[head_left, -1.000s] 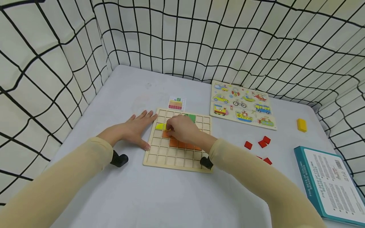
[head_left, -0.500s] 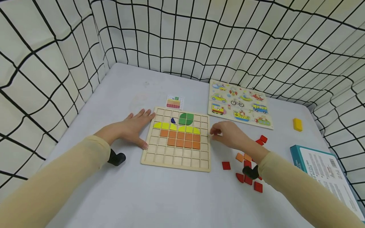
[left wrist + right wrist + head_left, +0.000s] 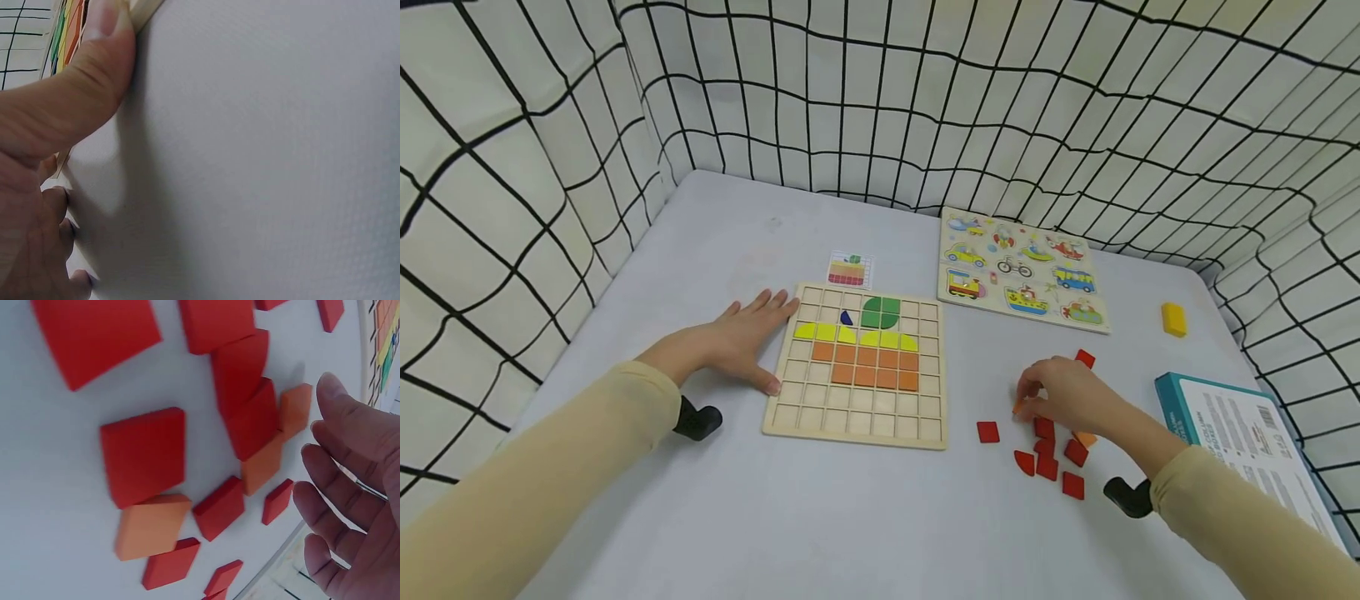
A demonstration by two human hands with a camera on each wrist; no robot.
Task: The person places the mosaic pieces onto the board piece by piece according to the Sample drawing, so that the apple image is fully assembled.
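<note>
My left hand [image 3: 741, 342] lies spread on the table at the left side of a wooden grid board [image 3: 782, 421], its thumb [image 3: 103, 56] at the board's edge. Set in the grid are orange square tiles [image 3: 865, 367], a row of yellow pieces [image 3: 824, 332], green leaf-shaped pieces [image 3: 881, 312] and a small dark blue piece [image 3: 846, 317]. Right of the board, my right hand [image 3: 1063, 392] reaches down over a loose pile. Its thumb and fingers [image 3: 325, 459] stand apart, loosely bent, around an orange tile [image 3: 297, 407] at the fingertips. Red tiles [image 3: 145, 455] lie scattered beneath and beside that hand.
Behind the grid board lies a small pattern card [image 3: 850, 271]. A vehicle puzzle board [image 3: 1022, 271] sits at the back right, with a yellow block [image 3: 1174, 320] beyond it. A teal-edged box [image 3: 1240, 442] occupies the right side. Black netting [image 3: 880, 108] surrounds the table.
My right hand has left the grid board and moved right to the loose tiles, uncovering the yellow, green and blue pieces. My left hand has stayed at the board's left edge.
</note>
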